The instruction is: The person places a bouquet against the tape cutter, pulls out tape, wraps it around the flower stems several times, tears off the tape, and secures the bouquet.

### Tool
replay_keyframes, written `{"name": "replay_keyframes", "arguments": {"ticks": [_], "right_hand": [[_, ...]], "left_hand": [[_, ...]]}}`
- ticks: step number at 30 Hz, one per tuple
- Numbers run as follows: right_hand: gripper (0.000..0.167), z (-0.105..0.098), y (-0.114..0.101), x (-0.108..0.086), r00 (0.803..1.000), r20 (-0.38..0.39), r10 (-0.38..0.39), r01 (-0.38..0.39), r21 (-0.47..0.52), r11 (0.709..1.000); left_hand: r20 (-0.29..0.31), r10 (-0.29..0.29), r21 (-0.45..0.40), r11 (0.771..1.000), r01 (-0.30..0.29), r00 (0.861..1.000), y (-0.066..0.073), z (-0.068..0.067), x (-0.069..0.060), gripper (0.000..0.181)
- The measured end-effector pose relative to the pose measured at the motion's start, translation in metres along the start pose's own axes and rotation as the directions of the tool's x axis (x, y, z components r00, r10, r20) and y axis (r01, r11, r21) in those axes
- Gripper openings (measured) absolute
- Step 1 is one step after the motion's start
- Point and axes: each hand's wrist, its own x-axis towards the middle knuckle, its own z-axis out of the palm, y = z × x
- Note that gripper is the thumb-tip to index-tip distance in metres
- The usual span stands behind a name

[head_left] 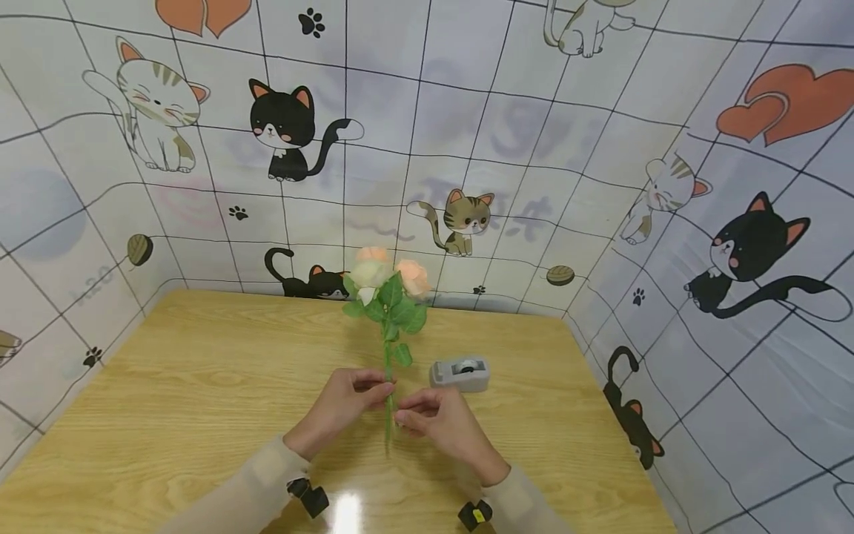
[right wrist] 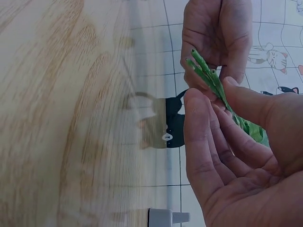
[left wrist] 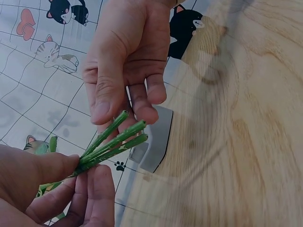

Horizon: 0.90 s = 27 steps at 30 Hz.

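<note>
In the head view, a small bunch of roses (head_left: 390, 285), peach and creamy white with green leaves, stands upright over the table. My left hand (head_left: 353, 400) pinches the green stems (left wrist: 111, 144) between thumb and fingers, below the leaves. Three cut stem ends stick out past that grip in the left wrist view. Close beside the lower stems is my right hand (head_left: 443, 426), its fingers loosely bent. A gap shows between its thumb and forefinger in the right wrist view, and I see nothing held there. A grey tape dispenser (head_left: 460, 374) sits just beyond the right hand.
The wooden table (head_left: 233, 356) carries the tape dispenser right of the bunch. Behind the table and along its right side hangs a white gridded cloth (head_left: 394, 126) printed with cartoon cats. Small black devices (head_left: 308, 497) are worn at both wrists.
</note>
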Motion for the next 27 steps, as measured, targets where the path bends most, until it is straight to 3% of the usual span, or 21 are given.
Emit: {"name": "replay_keyframes", "arguments": {"ticks": [8,17,23,27], "right_hand": [[0.03,-0.01,0.001,0.0,0.999,-0.047,-0.007,0.004,-0.074,0.997],[0.02,-0.043,0.003,-0.005,0.984,-0.165,-0.064,0.034,-0.176,0.984],[0.015,-0.069,0.007,-0.012,0.949,-0.278,-0.15,0.046,-0.348,0.936],[0.014,-0.086,0.014,-0.018,0.925,-0.321,-0.202,0.035,-0.459,0.888]], "left_hand": [[-0.062,-0.015,0.032,0.999,0.017,0.998,0.001,-0.014,-0.003,0.035],[-0.066,-0.002,0.116,0.993,0.009,0.998,-0.005,-0.045,-0.007,0.026],[-0.109,-0.031,0.181,0.982,0.051,0.994,-0.009,-0.075,-0.014,0.029],[-0.148,-0.034,0.281,0.957,0.075,0.988,-0.012,-0.099,-0.02,0.032]]}}
